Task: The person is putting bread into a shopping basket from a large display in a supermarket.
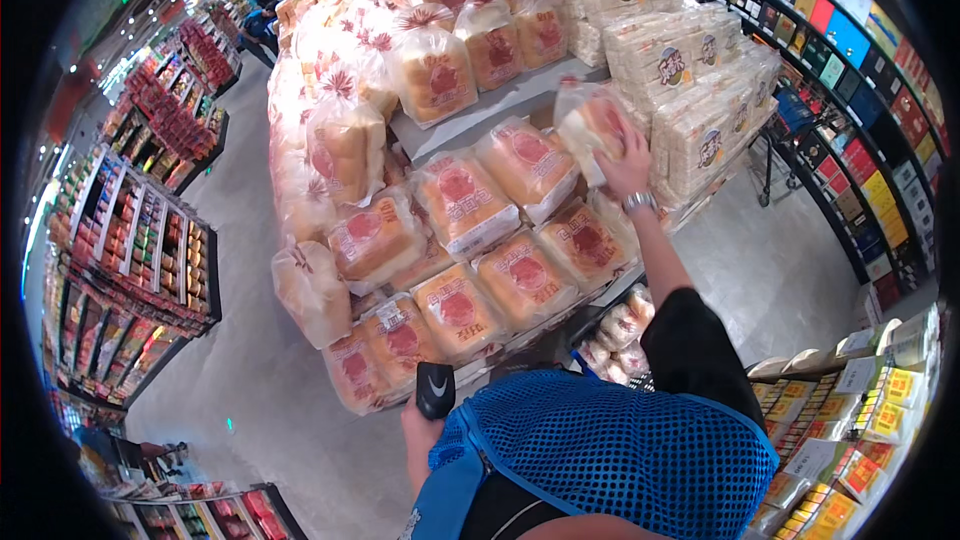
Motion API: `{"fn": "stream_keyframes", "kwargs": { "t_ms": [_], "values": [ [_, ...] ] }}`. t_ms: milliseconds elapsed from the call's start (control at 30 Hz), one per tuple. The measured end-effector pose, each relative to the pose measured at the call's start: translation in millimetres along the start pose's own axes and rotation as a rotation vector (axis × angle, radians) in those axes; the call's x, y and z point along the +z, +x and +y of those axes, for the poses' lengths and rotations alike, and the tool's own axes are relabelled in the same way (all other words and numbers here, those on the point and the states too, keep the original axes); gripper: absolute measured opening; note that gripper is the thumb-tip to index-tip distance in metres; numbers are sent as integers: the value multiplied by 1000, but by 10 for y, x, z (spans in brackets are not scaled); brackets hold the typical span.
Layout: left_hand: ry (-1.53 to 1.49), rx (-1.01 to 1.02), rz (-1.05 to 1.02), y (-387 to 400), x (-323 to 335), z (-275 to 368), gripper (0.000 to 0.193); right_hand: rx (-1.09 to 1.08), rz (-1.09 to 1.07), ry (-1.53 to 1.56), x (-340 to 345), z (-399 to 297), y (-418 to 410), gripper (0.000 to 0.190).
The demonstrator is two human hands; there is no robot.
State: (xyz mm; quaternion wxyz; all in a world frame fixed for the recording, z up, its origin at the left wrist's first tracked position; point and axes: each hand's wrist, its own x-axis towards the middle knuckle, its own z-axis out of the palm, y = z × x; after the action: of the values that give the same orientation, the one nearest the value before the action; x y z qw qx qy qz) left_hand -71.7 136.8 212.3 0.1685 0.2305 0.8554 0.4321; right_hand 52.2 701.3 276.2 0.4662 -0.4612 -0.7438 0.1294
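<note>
My right hand (628, 163), with a metal watch at the wrist, grips a plastic-bagged loaf of bread (594, 124) at the right end of the bread display, beside stacked white packets (694, 67). My left hand (420, 420) is low in the view, just below a black handheld device (435, 390) with a curved white mark; its fingers are partly hidden, and it seems to hold the device. Before me, bagged loaves (465, 199) lie in rows, printed side up. Behind them, more bagged loaves (431, 79) stand upright on a grey raised shelf (487, 101).
A cart or basket with bagged goods (622, 330) stands between me and the display's right front. Bottle and box shelves (840, 37) curve along the right, near a shopping cart (787, 116). Packaged goods (832, 457) are at lower right. Aisle shelves (142, 232) stand left; people (259, 26) are far off.
</note>
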Motion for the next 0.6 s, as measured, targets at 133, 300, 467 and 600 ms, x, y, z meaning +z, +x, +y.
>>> {"fn": "stream_keyframes", "kwargs": {
  "t_ms": [133,300,467,600],
  "values": [
    [57,-19,-32,-23,-52,69,39,-4,-467,-432,362,36,339,87],
    [-6,-75,77,-193,15,26,41,-61,-612,-364,526,243,637,88],
    [72,-70,48,-223,-27,-26,44,-11,-499,-355,809,-19,580,93],
    [152,16,-15,-99,-31,159,41,-17,-323,-251,650,-32,310,96]
  ]
}}
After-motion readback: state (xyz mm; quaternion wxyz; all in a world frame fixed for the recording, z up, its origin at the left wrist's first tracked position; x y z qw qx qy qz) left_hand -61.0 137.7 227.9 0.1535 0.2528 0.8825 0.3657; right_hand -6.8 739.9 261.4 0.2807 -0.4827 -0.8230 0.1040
